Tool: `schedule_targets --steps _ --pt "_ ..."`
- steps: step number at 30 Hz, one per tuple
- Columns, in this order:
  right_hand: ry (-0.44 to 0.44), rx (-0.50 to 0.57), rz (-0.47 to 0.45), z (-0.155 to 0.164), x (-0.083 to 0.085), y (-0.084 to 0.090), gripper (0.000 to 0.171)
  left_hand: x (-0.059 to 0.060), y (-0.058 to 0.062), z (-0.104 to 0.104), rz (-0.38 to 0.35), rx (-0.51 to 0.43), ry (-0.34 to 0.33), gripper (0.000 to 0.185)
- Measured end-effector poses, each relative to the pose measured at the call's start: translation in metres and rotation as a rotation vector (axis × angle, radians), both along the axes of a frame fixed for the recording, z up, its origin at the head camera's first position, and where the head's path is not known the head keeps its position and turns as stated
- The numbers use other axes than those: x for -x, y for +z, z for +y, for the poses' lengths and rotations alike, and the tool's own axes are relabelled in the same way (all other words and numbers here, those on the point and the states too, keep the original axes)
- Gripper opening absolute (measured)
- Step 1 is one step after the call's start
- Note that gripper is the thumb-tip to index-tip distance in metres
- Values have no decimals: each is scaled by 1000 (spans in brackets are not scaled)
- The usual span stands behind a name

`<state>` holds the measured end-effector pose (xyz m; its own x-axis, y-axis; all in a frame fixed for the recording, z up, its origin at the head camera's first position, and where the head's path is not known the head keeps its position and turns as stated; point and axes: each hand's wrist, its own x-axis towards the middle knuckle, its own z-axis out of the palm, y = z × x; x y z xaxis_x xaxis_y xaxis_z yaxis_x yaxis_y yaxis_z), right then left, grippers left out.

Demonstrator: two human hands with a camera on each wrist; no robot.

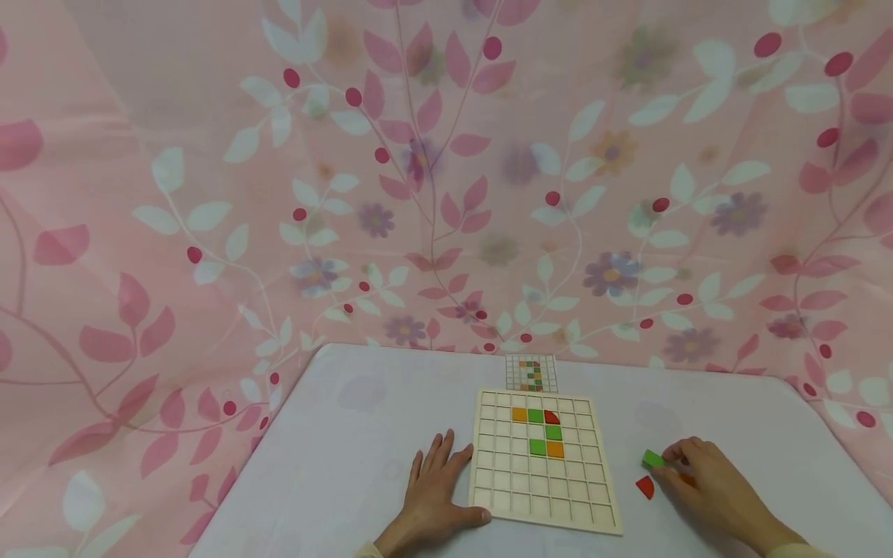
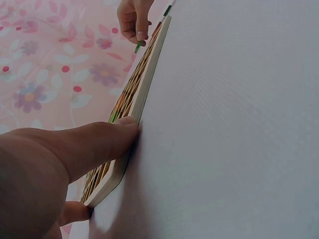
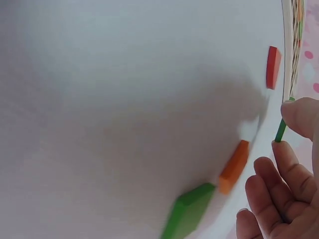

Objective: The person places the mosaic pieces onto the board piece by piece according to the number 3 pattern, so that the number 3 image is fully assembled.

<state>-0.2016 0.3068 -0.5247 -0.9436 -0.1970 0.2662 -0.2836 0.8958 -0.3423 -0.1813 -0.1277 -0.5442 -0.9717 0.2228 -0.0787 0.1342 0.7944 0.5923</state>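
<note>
A square wooden grid board (image 1: 512, 484) lies on the table. In it sit an orange tile (image 1: 519, 415), a green tile (image 1: 535, 415) and a red quarter-round tile (image 1: 552, 418), with more green and orange tiles below them. My left hand (image 1: 436, 496) is spread at the board's left side, its thumb (image 2: 117, 137) on the near edge and another finger against the side. Right of the board, my right hand (image 1: 711, 484) pinches a green tile (image 3: 282, 128) between thumb and index finger. A red quarter-round tile (image 1: 645, 487) and an orange tile (image 3: 234, 168) lie close by.
Another green tile (image 3: 192, 211) lies near the orange one, hidden under my right hand in the head view. A small printed grid card (image 1: 512, 380) with a coloured pattern lies behind the board. A pink floral curtain (image 1: 446, 194) hangs behind the white table (image 1: 349, 434).
</note>
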Motion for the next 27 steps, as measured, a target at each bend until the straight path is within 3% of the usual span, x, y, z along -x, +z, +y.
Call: schedule_targets --steps 4,13,22,27 --pt "35 -4 59 -6 2 5 26 0 -1 1 2 1 4 101" --pt "56 -22 5 -23 8 15 24 0 4 1 6 6 1 100" --pt "120 -85 107 -42 12 17 25 -1 4 1 20 5 -5 100" --pt "118 -18 41 -55 11 18 23 -1 4 1 17 6 -4 100"
